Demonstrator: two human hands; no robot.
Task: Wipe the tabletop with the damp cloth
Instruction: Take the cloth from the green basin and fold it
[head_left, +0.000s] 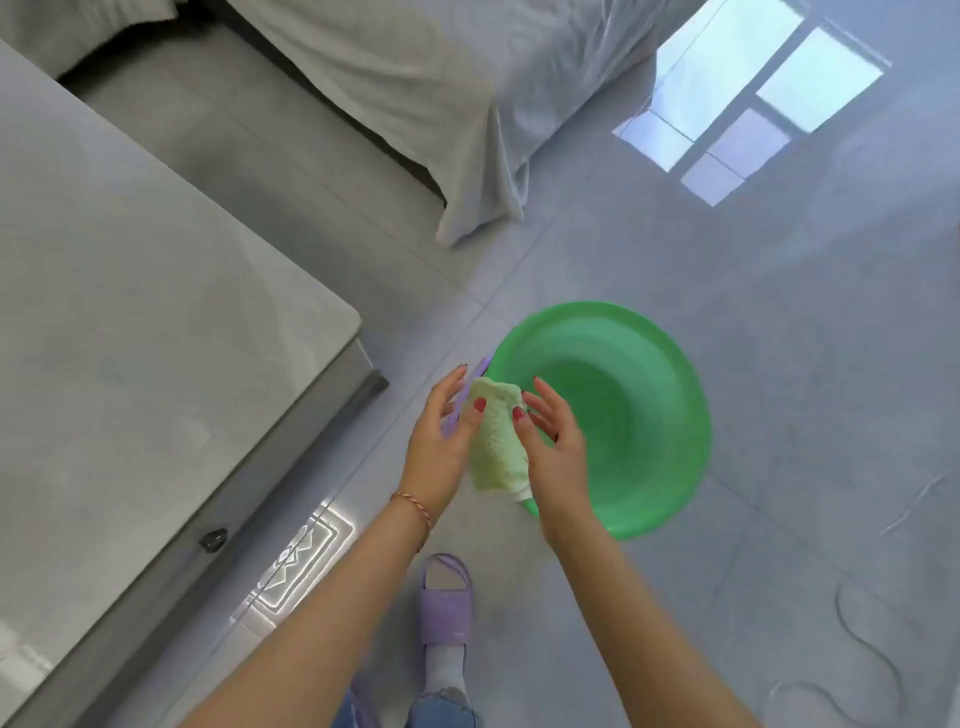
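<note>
A pale green cloth (496, 435), rolled into a thick wad, is held upright between both hands over the left rim of a green basin (639, 415). My left hand (439, 441) presses its left side with the thumb on top. My right hand (553, 447) grips its right side, fingers spread over the basin. The grey tabletop (130, 312) fills the left of the view, its rounded corner a short way left of my hands.
The basin stands on a glossy tiled floor (779, 312). A bed with a hanging white sheet (467, 130) lies at the top. My foot in a purple slipper (445, 603) is below the hands. A thin cable (857, 639) curls on the floor at lower right.
</note>
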